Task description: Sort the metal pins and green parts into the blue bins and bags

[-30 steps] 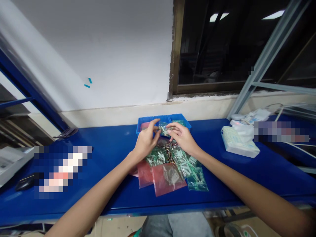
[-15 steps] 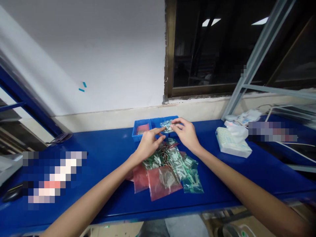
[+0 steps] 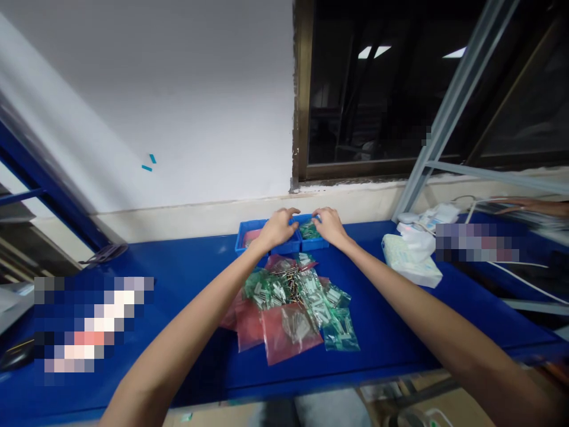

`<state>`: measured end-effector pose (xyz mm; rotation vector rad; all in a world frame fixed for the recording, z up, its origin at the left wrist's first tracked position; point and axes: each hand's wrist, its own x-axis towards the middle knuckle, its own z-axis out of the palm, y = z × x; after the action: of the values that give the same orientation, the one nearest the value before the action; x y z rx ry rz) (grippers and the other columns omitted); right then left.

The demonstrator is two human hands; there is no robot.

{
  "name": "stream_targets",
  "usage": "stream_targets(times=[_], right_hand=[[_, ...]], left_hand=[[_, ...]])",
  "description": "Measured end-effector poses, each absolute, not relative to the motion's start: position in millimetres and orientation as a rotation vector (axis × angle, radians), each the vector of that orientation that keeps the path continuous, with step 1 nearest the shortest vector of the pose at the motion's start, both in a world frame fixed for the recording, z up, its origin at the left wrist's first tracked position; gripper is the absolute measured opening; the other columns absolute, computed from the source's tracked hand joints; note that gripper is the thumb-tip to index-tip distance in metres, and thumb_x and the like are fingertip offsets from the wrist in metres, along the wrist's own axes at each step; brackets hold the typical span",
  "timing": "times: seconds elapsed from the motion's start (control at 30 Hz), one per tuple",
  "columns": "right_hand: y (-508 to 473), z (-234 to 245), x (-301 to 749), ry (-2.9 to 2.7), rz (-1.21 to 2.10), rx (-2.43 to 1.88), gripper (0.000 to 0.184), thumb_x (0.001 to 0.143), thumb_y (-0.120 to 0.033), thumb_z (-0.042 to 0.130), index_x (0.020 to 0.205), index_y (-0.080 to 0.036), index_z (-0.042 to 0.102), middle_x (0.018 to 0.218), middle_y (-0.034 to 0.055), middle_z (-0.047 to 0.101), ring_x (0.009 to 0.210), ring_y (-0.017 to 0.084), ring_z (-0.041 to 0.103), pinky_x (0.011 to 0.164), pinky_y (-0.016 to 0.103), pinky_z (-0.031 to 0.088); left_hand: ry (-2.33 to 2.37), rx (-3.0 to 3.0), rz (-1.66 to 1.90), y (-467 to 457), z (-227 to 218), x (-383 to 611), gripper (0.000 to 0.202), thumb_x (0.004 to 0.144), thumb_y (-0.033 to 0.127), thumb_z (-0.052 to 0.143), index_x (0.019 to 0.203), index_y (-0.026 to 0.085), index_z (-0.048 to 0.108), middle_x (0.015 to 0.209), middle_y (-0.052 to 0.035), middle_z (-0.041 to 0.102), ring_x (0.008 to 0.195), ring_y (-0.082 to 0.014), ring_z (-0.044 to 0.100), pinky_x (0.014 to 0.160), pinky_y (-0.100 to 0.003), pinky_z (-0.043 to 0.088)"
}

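Both my arms reach to the back of the blue table (image 3: 178, 279). My left hand (image 3: 276, 228) lies over the middle of three small blue bins (image 3: 284, 246), fingers stretched forward and holding nothing. My right hand (image 3: 328, 224) hovers over the right bin (image 3: 316, 243), its fingers curled down onto a small green bag of parts (image 3: 310, 231) that sits inside that bin. The left bin (image 3: 244, 240) holds something pink. Closer to me lies a pile of green and pink bags (image 3: 288, 308) filled with small metal pins.
A white tissue pack (image 3: 411, 261) lies to the right, with cables and white items (image 3: 427, 216) behind it. Another person's hand (image 3: 533, 206) shows at the far right. A dark mouse (image 3: 15, 356) sits at the left edge. A wall and window stand behind the table.
Both hands moved forward from above the pile to the bins. The small bag they held between them now sits in the right bin, and the left hand has let go.
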<state>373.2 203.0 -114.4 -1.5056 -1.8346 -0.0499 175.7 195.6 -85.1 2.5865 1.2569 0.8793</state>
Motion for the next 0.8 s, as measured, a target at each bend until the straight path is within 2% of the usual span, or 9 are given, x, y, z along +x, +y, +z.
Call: stream_targets(times=[0.1, 0.23, 0.33, 0.43, 0.57, 0.8], right_hand=[[196, -126, 382, -1.905, -0.106, -1.490, 0.020, 0.086, -0.010, 0.057, 0.099, -0.013, 0.072, 0.107, 0.0155, 0.070, 0.105, 0.027, 0.059, 0.100, 0.039, 0.039], [173, -129, 383, -1.960, -0.128, -1.461, 0.020, 0.090, -0.012, 0.053, 0.099, -0.013, 0.071, 0.103, 0.0148, 0.069, 0.102, 0.027, 0.057, 0.098, 0.041, 0.039], [145, -120, 366, -2.045, -0.173, -1.325, 0.021, 0.093, -0.015, 0.050, 0.099, -0.014, 0.070, 0.102, 0.0138, 0.069, 0.099, 0.028, 0.057, 0.095, 0.042, 0.040], [114, -114, 342, -2.266, -0.086, -1.129, 0.019, 0.096, -0.017, 0.050, 0.101, -0.018, 0.068, 0.099, 0.0097, 0.069, 0.098, 0.025, 0.058, 0.091, 0.038, 0.042], [93, -121, 320, -2.484, -0.099, -1.117, 0.020, 0.097, -0.016, 0.049, 0.091, -0.017, 0.068, 0.088, 0.0099, 0.067, 0.089, 0.025, 0.059, 0.086, 0.038, 0.042], [95, -136, 314, -2.506, -0.071, -1.107, 0.025, 0.100, -0.018, 0.046, 0.088, -0.016, 0.068, 0.086, 0.0093, 0.067, 0.087, 0.023, 0.058, 0.086, 0.038, 0.042]], left_hand=[[1.163, 2.594, 0.979, 178, -86, 147, 0.035, 0.086, 0.017, 0.058, 0.120, 0.015, 0.066, 0.105, -0.0104, 0.070, 0.084, -0.0195, 0.066, 0.084, -0.035, 0.052], [1.091, 2.544, 0.940, 151, -90, 108, 0.028, 0.091, 0.021, 0.053, 0.114, 0.017, 0.069, 0.090, -0.0054, 0.072, 0.071, -0.0158, 0.064, 0.072, -0.031, 0.051], [1.026, 2.541, 0.911, 136, -102, 90, 0.026, 0.093, 0.022, 0.053, 0.110, 0.017, 0.071, 0.093, -0.0069, 0.074, 0.075, -0.0164, 0.066, 0.071, -0.029, 0.051], [0.975, 2.598, 0.821, 128, -119, 82, 0.024, 0.093, 0.024, 0.054, 0.107, 0.018, 0.073, 0.094, -0.0076, 0.074, 0.076, -0.0166, 0.066, 0.071, -0.030, 0.051], [0.947, 2.656, 0.635, 125, -134, 82, 0.021, 0.093, 0.027, 0.056, 0.098, 0.018, 0.075, 0.088, -0.0072, 0.073, 0.076, -0.0175, 0.066, 0.073, -0.030, 0.050], [0.989, 2.648, 0.613, 125, -139, 84, 0.015, 0.090, 0.024, 0.061, 0.091, 0.018, 0.074, 0.089, -0.0071, 0.071, 0.082, -0.0190, 0.066, 0.078, -0.031, 0.050]])
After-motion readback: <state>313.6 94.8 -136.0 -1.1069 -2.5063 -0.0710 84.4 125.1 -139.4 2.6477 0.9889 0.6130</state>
